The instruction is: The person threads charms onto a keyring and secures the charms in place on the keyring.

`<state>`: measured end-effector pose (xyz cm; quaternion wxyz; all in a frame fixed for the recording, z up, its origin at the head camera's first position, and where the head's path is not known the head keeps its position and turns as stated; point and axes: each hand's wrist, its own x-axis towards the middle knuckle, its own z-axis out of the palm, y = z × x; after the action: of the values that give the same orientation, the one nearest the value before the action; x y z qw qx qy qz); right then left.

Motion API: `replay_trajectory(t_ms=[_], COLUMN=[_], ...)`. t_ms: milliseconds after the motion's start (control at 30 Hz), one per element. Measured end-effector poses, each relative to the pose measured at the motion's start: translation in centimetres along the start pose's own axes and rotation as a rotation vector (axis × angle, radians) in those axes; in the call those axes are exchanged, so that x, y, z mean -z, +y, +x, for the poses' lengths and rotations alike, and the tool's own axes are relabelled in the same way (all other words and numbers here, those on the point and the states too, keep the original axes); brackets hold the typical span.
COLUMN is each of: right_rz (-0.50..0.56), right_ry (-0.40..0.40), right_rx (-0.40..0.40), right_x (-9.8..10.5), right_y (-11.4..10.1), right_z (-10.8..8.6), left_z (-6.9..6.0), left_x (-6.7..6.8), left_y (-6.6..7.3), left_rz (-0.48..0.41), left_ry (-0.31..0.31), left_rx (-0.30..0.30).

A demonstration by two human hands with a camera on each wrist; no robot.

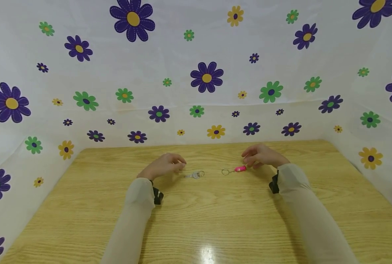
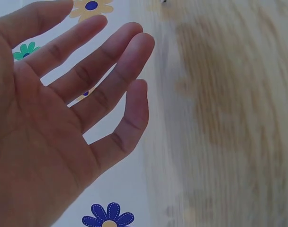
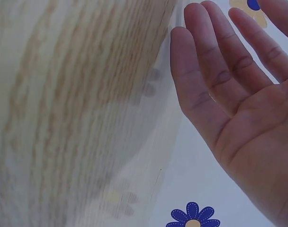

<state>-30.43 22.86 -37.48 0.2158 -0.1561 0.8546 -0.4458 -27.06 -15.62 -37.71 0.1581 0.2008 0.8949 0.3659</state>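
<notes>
A silver key with a ring lies on the wooden table, left of centre. To its right, a pink fob lies with its chain and metal ring pointing left; the two rings are apart. My left hand hovers just left of and behind the key, fingers loosely bent, holding nothing. Beside the pink fob, on its right, my right hand is raised with relaxed fingers and an empty palm. Both wrist views show empty palms, the left hand and the right hand, with fingers spread or slightly bent.
The wooden table ends at a white cloth printed with purple, green and yellow flowers, which stands behind it and along both sides. Black wrist straps with small devices sit at both cuffs. Light reflects off the table's near part.
</notes>
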Motion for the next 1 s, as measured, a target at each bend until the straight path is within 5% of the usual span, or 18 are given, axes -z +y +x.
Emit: replay_trajectory(t_ms=[533, 1000], right_rz=[-0.137, -0.198], right_ry=[-0.072, -0.195], right_rx=[0.141, 0.108], right_x=[-0.4, -1.1], right_y=[-0.4, -1.1], right_z=[1.0, 2.6], left_z=[1.8, 2.7], left_x=[-0.4, -1.3], left_y=[0.3, 0.9], left_rz=[-0.036, -0.095], left_ry=[-0.07, -0.146], left_rx=[0.004, 0.028])
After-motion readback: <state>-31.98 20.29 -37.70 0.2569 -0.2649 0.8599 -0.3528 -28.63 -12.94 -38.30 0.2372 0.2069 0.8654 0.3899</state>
